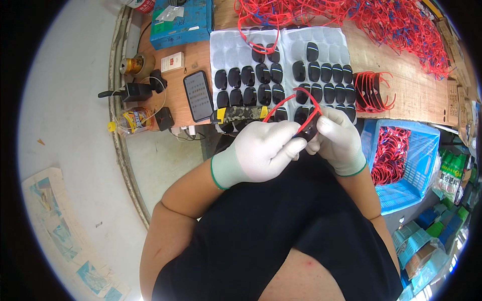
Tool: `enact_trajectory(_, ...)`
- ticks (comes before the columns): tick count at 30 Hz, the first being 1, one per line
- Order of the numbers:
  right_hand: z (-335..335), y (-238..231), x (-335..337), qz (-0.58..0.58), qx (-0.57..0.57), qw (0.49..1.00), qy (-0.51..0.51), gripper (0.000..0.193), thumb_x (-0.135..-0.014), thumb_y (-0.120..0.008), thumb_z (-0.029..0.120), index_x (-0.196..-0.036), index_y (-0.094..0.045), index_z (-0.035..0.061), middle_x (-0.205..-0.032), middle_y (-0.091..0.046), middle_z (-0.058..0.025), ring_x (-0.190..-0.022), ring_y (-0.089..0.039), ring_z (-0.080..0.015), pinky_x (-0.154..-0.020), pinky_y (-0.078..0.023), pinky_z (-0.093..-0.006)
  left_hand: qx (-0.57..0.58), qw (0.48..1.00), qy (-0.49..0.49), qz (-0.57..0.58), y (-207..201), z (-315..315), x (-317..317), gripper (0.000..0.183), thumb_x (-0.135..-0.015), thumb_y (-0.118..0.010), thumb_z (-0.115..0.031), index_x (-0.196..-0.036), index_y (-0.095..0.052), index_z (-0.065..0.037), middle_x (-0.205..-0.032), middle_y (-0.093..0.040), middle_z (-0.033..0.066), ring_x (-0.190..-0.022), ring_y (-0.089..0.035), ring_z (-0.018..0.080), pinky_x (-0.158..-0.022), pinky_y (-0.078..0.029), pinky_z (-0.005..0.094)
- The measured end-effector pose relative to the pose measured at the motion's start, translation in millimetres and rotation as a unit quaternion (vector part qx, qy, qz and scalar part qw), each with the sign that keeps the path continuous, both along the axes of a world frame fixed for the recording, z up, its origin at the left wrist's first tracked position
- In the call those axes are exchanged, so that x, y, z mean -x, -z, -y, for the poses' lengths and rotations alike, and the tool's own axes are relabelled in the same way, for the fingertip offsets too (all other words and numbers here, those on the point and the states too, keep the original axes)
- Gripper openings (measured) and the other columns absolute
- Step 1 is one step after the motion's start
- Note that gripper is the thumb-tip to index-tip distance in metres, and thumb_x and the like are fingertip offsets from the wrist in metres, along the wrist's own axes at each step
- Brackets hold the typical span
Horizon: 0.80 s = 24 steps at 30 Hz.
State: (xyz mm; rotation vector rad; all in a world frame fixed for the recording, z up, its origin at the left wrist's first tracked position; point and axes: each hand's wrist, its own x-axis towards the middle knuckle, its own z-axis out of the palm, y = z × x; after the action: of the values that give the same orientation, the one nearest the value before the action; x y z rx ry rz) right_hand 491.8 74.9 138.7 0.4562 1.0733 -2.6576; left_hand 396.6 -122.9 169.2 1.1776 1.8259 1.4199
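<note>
Both my hands wear white knit gloves and meet in front of my chest at the table's near edge. Between them is a pair of red-framed glasses (315, 113), its temple arms pointing away from me and a dark lens at the front. My left hand (268, 149) grips the frame from the left, fingers bent. My right hand (341, 137) pinches its right side, thumb on top. Just beyond lies a white sheet (246, 43) bearing rows of dark lenses (248, 75). Another red frame (259, 46) rests on the sheet's far part. My fingers partly hide the held lens.
A tangled heap of red frames (391, 30) covers the far right. Red glasses with dark lenses (372, 92) stand in a row at right, above a blue crate (401, 198) of red frames. A phone (198, 95), camouflage-patterned tool (240, 114) and blue box (181, 30) lie left.
</note>
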Motion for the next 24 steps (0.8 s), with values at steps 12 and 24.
enact_trajectory(12,12,-23,-1,-0.076,-0.056,0.994,0.061,0.012,-0.093,-0.059,0.007,-0.094,-0.063,-0.0037,-0.075,-0.06,-0.0069,-0.063,-0.055,-0.0125,-0.059,-0.044,-0.0269,0.045,0.976,-0.022,0.211,-11,-2,9,0.026,-0.104,-0.051,-0.021,-0.101,-0.063,0.002,-0.066,-0.063,0.004,-0.056,-0.062,0.011,-0.054,-0.051,0.0248)
enact_trajectory(24,9,-44,-9,-0.037,-0.184,0.982,0.007,0.014,-0.093,-0.06,0.011,-0.087,-0.063,-0.0008,-0.071,-0.063,-0.0038,-0.063,-0.056,-0.0088,-0.06,-0.044,-0.0248,-0.085,0.983,-0.086,-0.135,-20,-19,-16,0.029,-0.088,-0.06,0.001,-0.116,-0.057,0.008,-0.075,-0.066,0.0113,-0.056,-0.067,0.0259,-0.05,-0.051,0.0331)
